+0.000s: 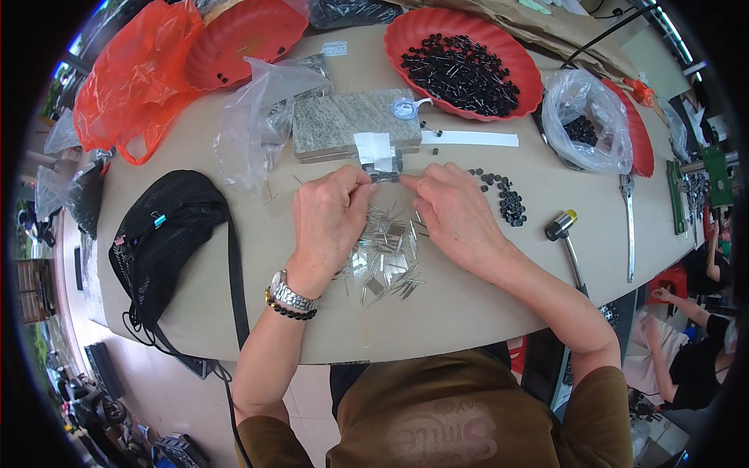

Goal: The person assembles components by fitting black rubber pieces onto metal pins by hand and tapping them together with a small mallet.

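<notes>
Between the two hands, just in front of the stone-grey block (pixel 343 121), a small dark metal part (pixel 384 176) lies with its long axis running left to right, level with the fingertips on both sides. The left hand (pixel 328 214) has its fingers (pixel 360 178) pressed together, pinching the part's left end; the right hand (pixel 456 210) meets it from the other side, fingers (pixel 409 181) closed on or against the right end, though whether they truly grip it is too small to tell. Both hands sit about equally near. Under and behind the hands, toward the person, a loose heap of thin silver pins (pixel 386 261) spreads over the desk (pixel 468 312). Just right of the right hand lies a cluster of small black rings (pixel 507 203), and farther right a small hammer (pixel 566 234). Beyond the block, a red tray (pixel 406 35) holds many black cylinders (pixel 460 70). Left of the hands rest a clear plastic bag (pixel 253 125) and a black mesh bag (pixel 168 234).
</notes>
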Tool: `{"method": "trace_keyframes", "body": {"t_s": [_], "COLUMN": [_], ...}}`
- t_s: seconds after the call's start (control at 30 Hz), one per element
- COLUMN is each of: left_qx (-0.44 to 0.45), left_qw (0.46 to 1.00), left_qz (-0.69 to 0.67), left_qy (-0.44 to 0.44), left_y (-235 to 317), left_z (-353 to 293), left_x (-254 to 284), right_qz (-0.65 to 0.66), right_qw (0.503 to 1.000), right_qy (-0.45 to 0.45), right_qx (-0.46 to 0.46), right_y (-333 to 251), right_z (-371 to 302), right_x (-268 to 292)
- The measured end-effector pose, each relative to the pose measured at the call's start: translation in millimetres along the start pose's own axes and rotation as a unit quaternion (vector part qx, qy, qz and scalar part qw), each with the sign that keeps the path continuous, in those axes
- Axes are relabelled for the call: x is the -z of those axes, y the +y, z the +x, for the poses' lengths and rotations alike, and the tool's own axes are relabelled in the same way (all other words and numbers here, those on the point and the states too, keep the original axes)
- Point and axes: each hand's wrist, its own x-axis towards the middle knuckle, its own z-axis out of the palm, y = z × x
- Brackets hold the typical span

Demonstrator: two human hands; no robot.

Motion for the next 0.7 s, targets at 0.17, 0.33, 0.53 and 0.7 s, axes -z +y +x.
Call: {"method": "trace_keyframes", "body": {"t_s": [0.17, 0.33, 0.53, 0.7], "left_qx": [0.008, 0.009, 0.031, 0.036], "left_qw": [1.000, 0.999, 0.997, 0.996], "left_qz": [0.010, 0.028, 0.031, 0.043], "left_qy": [0.000, 0.034, 0.066, 0.069], "left_y": [4, 4, 3, 4], "left_z": [1, -2, -2, -2], "left_x": [0, -7, -9, -9], "right_qz": [0.036, 0.050, 0.043, 0.042], "right_qw": [0.999, 0.998, 0.999, 0.999], "right_qy": [0.016, 0.022, 0.019, 0.023], "right_qx": [0.015, 0.017, 0.022, 0.025], "right_y": [8, 10, 12, 9], "right_z": [2, 3, 2, 4], "right_x": [-5, -7, -9, -9]}}
